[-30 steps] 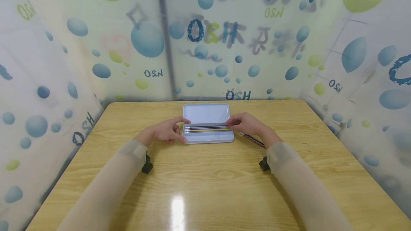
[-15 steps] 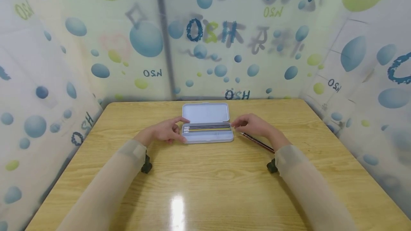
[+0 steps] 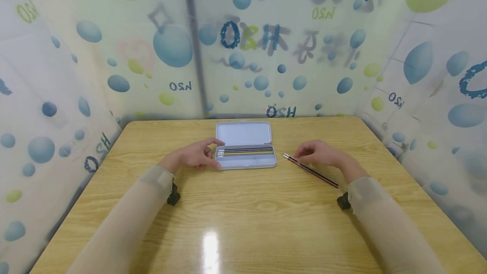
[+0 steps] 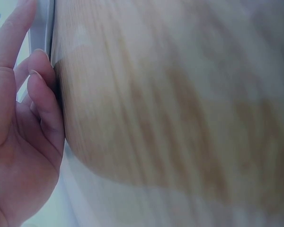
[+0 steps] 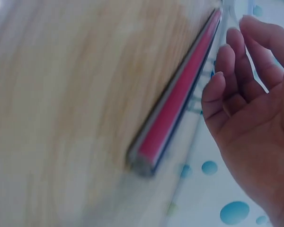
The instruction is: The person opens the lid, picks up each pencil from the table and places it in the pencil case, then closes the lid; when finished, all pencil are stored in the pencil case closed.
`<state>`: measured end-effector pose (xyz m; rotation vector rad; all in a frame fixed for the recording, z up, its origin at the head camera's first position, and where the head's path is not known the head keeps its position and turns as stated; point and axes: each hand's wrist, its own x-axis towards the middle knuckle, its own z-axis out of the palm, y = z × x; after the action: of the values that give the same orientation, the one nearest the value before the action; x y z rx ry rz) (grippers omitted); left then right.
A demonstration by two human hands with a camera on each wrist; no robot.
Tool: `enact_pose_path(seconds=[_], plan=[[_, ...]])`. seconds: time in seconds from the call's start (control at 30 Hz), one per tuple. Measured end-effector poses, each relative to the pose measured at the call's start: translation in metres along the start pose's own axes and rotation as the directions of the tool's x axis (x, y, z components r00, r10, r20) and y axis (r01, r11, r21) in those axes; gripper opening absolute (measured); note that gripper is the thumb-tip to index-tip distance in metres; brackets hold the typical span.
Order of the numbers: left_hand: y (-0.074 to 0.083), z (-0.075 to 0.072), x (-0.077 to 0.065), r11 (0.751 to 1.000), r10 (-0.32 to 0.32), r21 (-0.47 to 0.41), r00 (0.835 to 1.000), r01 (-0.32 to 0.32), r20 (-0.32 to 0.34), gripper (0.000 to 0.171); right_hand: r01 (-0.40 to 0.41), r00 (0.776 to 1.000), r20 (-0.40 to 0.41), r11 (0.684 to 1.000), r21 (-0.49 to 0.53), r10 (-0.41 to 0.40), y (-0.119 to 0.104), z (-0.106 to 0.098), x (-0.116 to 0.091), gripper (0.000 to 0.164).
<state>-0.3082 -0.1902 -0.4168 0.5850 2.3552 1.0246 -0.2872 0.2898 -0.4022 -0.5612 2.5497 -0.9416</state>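
Note:
A pale pencil case (image 3: 237, 165) lies open on the table, its lid (image 3: 243, 132) folded back. Several pencils (image 3: 246, 153) with silvery ends, dark and yellow, lie side by side in it. My left hand (image 3: 195, 154) holds the case by its left end, index finger at the hinge side and thumb at the front corner. A red-and-black striped pencil (image 3: 313, 171) lies slantwise on the table, right of the case. Above its upper end is my right hand (image 3: 321, 154); in the right wrist view, the fingers (image 5: 213, 92) are loosely bent with nothing between them.
The wooden table (image 3: 243, 210) runs back to a patterned curtain (image 3: 243, 75) with blue and green drops, which also closes off both sides. Each wrist carries a small black camera, such as the right camera (image 3: 344, 201).
My right hand has moved from the right end of the pencil case rightward and toward me, over the loose pencil. My left hand has stayed at the case.

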Motion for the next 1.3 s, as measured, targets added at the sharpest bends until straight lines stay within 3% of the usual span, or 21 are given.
enact_pose_path(seconds=[0.23,0.73,1.3], plan=[[-0.002,0.0,0.001,1.0,-0.007,-0.001,1.0,0.007,-0.004,0.087,-0.037,0.998,0.044,0.999,-0.032,0.038,0.011,-0.008,-0.006,0.021],[0.002,0.002,0.0,1.0,-0.005,-0.004,1.0,0.005,-0.002,0.087,-0.12,0.988,0.106,0.992,0.046,0.115,0.017,-0.009,-0.009,0.031],[0.001,0.0,0.002,1.0,-0.014,-0.006,1.0,0.014,-0.001,0.088,-0.06,0.994,0.088,0.997,0.038,0.057,0.017,-0.008,-0.009,0.03]])
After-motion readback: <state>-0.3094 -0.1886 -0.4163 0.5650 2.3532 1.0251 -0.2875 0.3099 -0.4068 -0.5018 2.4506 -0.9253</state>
